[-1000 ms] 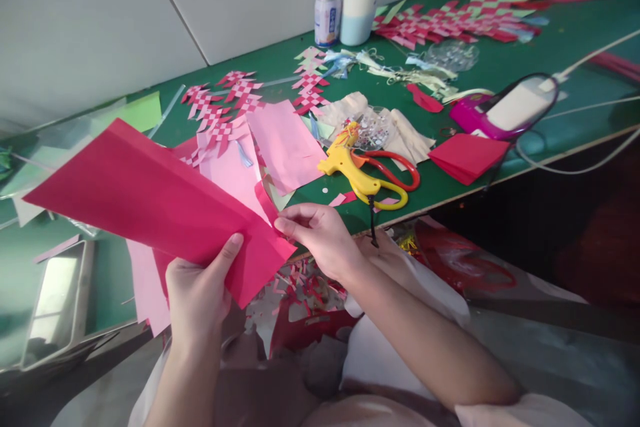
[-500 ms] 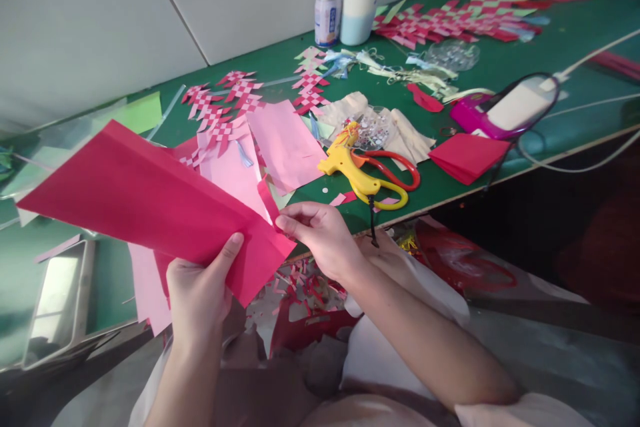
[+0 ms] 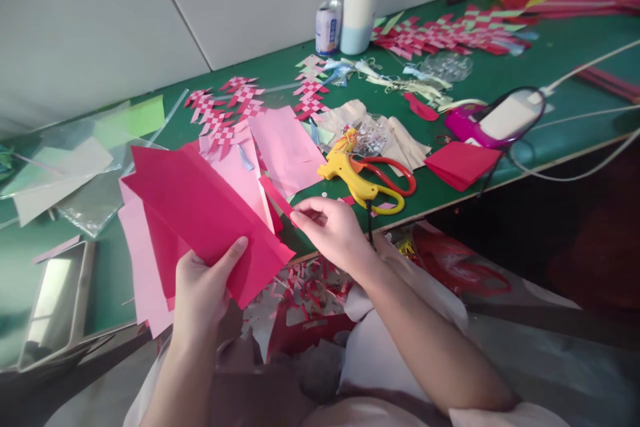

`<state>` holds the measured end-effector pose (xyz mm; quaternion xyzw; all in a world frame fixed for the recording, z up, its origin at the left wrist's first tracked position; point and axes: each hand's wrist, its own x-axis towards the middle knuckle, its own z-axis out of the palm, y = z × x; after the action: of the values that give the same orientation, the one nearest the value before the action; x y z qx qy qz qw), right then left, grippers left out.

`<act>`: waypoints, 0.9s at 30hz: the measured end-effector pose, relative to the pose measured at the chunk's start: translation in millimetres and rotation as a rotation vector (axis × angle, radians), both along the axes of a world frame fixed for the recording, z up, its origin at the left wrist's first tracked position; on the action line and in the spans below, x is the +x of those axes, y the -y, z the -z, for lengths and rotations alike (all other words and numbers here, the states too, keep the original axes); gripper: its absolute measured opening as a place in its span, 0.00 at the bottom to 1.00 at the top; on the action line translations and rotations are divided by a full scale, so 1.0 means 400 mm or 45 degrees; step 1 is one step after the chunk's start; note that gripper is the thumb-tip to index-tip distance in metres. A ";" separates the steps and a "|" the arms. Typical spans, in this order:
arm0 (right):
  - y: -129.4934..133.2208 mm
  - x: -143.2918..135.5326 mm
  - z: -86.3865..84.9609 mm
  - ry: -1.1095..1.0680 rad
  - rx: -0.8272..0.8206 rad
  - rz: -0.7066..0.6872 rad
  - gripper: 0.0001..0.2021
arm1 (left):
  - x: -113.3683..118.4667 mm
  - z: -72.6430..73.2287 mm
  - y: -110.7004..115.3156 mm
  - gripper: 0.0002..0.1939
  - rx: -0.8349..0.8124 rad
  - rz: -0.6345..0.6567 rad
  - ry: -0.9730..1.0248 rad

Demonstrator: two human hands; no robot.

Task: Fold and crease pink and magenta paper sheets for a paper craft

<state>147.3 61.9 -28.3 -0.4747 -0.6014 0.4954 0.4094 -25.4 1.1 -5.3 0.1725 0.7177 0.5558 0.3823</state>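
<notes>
The left hand [image 3: 205,283] is gripping the folded red paper [image 3: 205,213] near the desk's near edge, thumb on top. Apart from it, the right hand [image 3: 335,230] is pinching a narrow red strip [image 3: 277,195] just right of that paper. Farther right, yellow-handled scissors [image 3: 353,177] are lying on the green desk [image 3: 500,87], with a red folded sheet [image 3: 461,164] beyond them. Pink sheets [image 3: 287,147] are lying behind the strip; woven paper chains [image 3: 310,90] are spreading toward the far side.
</notes>
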 end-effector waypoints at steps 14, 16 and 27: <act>0.028 0.061 -0.055 1.306 0.275 -0.146 0.12 | -0.028 -0.013 0.002 0.20 -0.310 0.382 -0.173; 0.026 0.064 -0.049 1.306 0.265 -0.151 0.12 | -0.023 -0.019 0.002 0.19 -0.342 0.441 -0.173; 0.012 0.087 -0.043 1.273 0.283 -0.040 0.15 | -0.011 0.005 0.008 0.19 -0.362 0.649 -0.030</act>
<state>182.1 57.0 -11.1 -0.5981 -0.7798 0.1470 0.1120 -29.7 -1.9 -7.4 0.2984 0.7262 0.3335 0.5218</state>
